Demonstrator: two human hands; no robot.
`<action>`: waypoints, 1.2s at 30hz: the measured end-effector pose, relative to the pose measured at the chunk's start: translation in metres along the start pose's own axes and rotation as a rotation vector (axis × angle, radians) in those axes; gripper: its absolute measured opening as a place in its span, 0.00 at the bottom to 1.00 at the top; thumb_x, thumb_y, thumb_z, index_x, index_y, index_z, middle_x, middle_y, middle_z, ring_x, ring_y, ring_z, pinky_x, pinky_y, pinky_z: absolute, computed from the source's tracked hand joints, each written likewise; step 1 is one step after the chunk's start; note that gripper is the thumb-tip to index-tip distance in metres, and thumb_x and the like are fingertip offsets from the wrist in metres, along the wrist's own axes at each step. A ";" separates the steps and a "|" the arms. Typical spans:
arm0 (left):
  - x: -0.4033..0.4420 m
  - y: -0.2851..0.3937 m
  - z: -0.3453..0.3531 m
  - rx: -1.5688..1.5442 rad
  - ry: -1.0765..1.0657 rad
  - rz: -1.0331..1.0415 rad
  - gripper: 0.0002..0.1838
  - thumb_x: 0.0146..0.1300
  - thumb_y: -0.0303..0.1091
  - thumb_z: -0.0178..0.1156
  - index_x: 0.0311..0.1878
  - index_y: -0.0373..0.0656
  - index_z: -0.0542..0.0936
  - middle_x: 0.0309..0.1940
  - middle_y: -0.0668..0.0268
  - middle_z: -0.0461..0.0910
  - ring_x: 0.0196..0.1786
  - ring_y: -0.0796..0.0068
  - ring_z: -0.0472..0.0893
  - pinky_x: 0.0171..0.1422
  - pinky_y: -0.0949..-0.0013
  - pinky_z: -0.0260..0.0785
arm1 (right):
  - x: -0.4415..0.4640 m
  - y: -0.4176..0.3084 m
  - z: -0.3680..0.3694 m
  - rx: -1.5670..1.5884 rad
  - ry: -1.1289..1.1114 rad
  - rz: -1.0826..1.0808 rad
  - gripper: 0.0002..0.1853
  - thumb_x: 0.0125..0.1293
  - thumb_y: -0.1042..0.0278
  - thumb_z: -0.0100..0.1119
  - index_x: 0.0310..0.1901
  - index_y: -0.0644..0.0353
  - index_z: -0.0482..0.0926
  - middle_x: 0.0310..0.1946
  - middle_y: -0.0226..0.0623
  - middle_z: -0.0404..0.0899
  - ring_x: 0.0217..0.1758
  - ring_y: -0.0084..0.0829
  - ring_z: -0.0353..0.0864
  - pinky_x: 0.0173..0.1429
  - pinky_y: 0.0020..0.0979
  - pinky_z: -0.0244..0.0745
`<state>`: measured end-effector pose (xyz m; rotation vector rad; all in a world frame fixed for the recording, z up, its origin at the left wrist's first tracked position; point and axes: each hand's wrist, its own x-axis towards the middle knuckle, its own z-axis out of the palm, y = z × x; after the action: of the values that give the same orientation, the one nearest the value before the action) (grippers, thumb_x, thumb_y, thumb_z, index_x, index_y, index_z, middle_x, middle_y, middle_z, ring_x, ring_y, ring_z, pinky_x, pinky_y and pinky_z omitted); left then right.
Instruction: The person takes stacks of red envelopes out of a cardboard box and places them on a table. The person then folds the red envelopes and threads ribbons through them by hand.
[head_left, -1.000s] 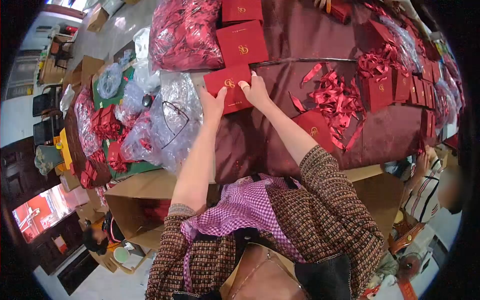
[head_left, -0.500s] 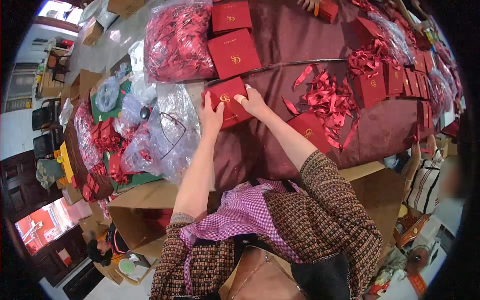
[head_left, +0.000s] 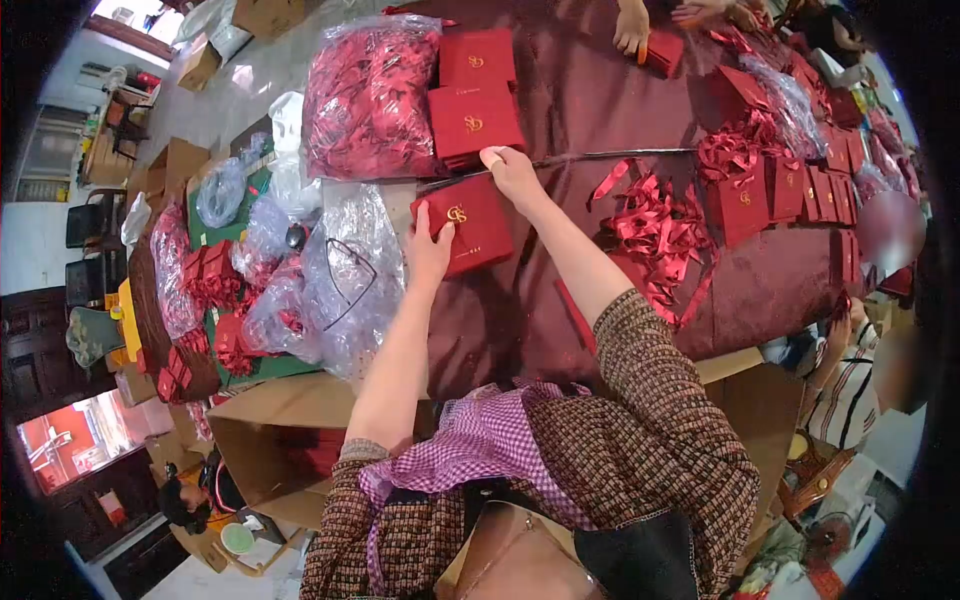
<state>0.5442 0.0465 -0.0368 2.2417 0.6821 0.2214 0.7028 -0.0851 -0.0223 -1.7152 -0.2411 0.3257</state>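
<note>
My left hand (head_left: 430, 255) is closed on the left edge of a flat red box (head_left: 478, 238) with gold lettering, thumb on its top. Just beyond, a stack of similar red boxes (head_left: 475, 120) lies on the dark red cloth. At that stack's near right corner, my right hand (head_left: 515, 180) has its thumb and fingers on the edge of a red box; its fingertips are partly hidden. A pile of loose red ribbons (head_left: 655, 225) lies right of my right forearm, with another red box partly under the arm.
A clear bag of red ribbons (head_left: 372, 100) sits left of the stack. Crumpled plastic (head_left: 350, 270) and glasses (head_left: 352, 285) lie at left. Upright red boxes (head_left: 745, 205) stand at right. Another person's hand (head_left: 630, 30) holds a red box across the table. An open carton (head_left: 260, 440) stands below.
My right hand has left the near red box and moved up to the stack's corner. My left hand stays on the near box. Across the table, the other person's hand shows more.
</note>
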 end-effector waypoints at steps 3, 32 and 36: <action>-0.002 0.004 -0.003 -0.067 0.008 0.041 0.36 0.57 0.40 0.61 0.68 0.46 0.60 0.54 0.40 0.68 0.56 0.46 0.71 0.61 0.56 0.63 | 0.001 -0.012 -0.001 0.026 0.051 0.072 0.15 0.63 0.62 0.54 0.43 0.67 0.79 0.38 0.45 0.82 0.43 0.34 0.79 0.50 0.32 0.70; -0.155 0.067 0.041 -0.292 -0.701 0.068 0.24 0.61 0.40 0.58 0.56 0.35 0.71 0.48 0.52 0.76 0.45 0.63 0.79 0.52 0.66 0.71 | -0.262 0.058 -0.206 -0.740 0.335 0.230 0.35 0.42 0.54 0.75 0.47 0.69 0.72 0.43 0.55 0.77 0.49 0.51 0.76 0.51 0.41 0.72; -0.160 0.072 0.041 -0.349 -0.699 0.044 0.23 0.61 0.40 0.58 0.56 0.35 0.71 0.49 0.51 0.76 0.47 0.64 0.79 0.52 0.66 0.71 | -0.263 0.028 -0.204 -0.552 0.276 0.319 0.31 0.43 0.58 0.75 0.45 0.69 0.72 0.42 0.56 0.76 0.47 0.52 0.76 0.50 0.41 0.71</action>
<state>0.4531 -0.1054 -0.0047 1.8201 0.1926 -0.3844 0.5263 -0.3677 0.0020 -2.3258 0.1663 0.2634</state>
